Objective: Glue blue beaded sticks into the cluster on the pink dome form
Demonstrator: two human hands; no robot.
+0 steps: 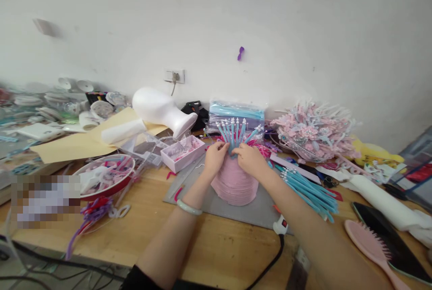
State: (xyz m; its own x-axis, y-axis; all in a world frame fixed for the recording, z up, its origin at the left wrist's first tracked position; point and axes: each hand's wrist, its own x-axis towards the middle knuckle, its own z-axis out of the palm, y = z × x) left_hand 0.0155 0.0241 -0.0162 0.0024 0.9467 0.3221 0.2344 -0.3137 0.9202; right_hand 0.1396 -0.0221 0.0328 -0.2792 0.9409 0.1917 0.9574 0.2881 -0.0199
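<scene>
A pink, ridged dome (235, 186) lies on a grey mat (209, 204) in front of me. Several light blue fuzzy stems with white pearl-like tips (232, 131) fan upward from its top. My left hand (216, 154) pinches at the base of these stems from the left, its wrist wearing a pale green bangle (189, 208). From the right, my right hand (248, 157) has thumb and fingers closed at the same base. The exact fingertip contact is partly hidden. More blue pearl-tipped stems (310, 191) lie in a bundle beside my right forearm.
A white mannequin head (162, 108) lies tipped at the back. Nearby are a pink box (184, 154), a red-sided bowl of trimmings (101, 195) and a pink floral heap (313, 132). A corded tool (281, 225), hairbrush (366, 240) and black tablet-like slab (398, 249) lie right.
</scene>
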